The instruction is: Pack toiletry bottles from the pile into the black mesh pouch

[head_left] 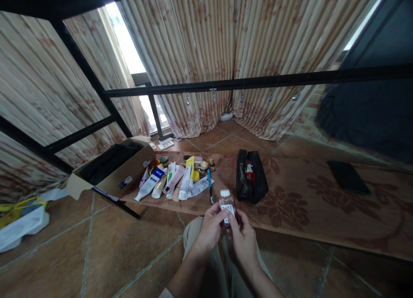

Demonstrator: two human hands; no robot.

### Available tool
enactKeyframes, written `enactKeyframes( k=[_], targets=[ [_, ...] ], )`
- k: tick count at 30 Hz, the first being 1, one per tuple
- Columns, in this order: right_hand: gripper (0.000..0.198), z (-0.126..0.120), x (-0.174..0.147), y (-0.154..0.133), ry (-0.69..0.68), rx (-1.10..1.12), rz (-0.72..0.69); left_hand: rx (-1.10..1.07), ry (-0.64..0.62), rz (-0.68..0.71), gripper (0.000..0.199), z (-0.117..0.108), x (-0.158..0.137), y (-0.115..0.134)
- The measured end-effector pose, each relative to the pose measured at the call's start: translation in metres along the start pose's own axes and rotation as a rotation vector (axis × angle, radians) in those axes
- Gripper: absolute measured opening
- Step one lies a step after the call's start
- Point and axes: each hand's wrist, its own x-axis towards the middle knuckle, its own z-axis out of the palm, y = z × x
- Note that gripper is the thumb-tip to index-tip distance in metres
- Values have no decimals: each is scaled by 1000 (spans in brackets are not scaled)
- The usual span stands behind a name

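Between my two hands, over my lap, is a small clear bottle (pixel 227 200) with a white cap and a white label, held upright. My left hand (pixel 209 225) grips it from the left, thumb across the label. On the other side my right hand (pixel 243 234) closes round its lower part, thumb also on the front. Just beyond lies a blue toothbrush (pixel 209 181). A black toiletry bag (pixel 241 188) stands open to the right, with a red bottle (pixel 250 174) with a white top inside. Several tubes, among them a blue and white tube (pixel 150 184), lie heaped to the left.
The low bench has a brown patterned cover (pixel 290 203). A cardboard box (pixel 135 169) holding dark cloth stands at its left end. Toward the right lies a dark flat object (pixel 349 176). A black metal bar (pixel 258 80) crosses before the curtains (pixel 203 39).
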Motion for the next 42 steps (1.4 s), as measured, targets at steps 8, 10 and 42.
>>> enactKeyframes(
  k=[8,10,42],
  targets=[
    [54,1,1,2,4,12,1,-27,-13,10,32,-2,2,-1],
    [54,1,0,2,2,-3,0,-32,-24,-4,32,-2,1,-2],
    [53,0,-2,-2,-31,-13,15,-24,17,46,30,-1,4,-4]
  ],
)
